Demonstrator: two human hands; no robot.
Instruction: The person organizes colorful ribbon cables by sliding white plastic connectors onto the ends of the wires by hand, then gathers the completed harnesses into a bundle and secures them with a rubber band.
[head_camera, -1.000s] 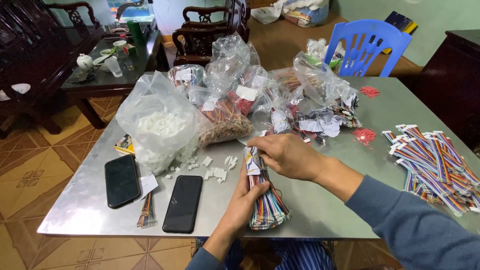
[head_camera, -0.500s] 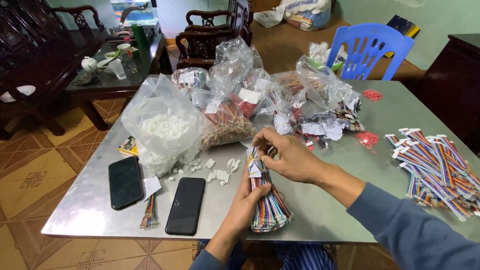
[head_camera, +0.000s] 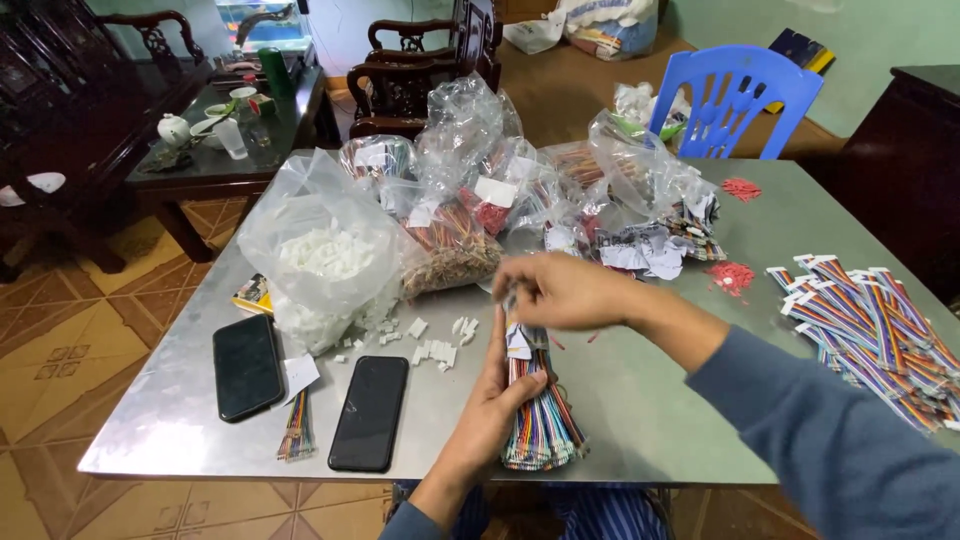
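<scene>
Far left, beyond the desk: a dark side table carrying a teapot and cups.

On the desk's left part: two black phones, one at the left and another to its right, with a small wire strip lying between them near the front edge. Just behind these, a clear bag of white connectors, slumped open, with loose white pieces spilled beside it on the metal top.

At centre front: left hand raised from below, fingers wrapped around a wire bundle of many colours, gripping it at its upper part; bundle held upright, lower end fanned out close over the desk near the front edge. Right hand reaching across from the right, set on the bundle's top end, fingers curled over the tips there and blurred; pinching or merely touching cannot be told. Grey-blue sleeve running back to the lower right.

Behind the hands: a heap of clear bags holding wires and small parts, some red, some brown.

Right of centre: small red bits scattered on the desk. Far right: a pile of ribbon wires with white ends, lying flat, well apart from the held bundle. Beyond the desk, a blue chair.
</scene>
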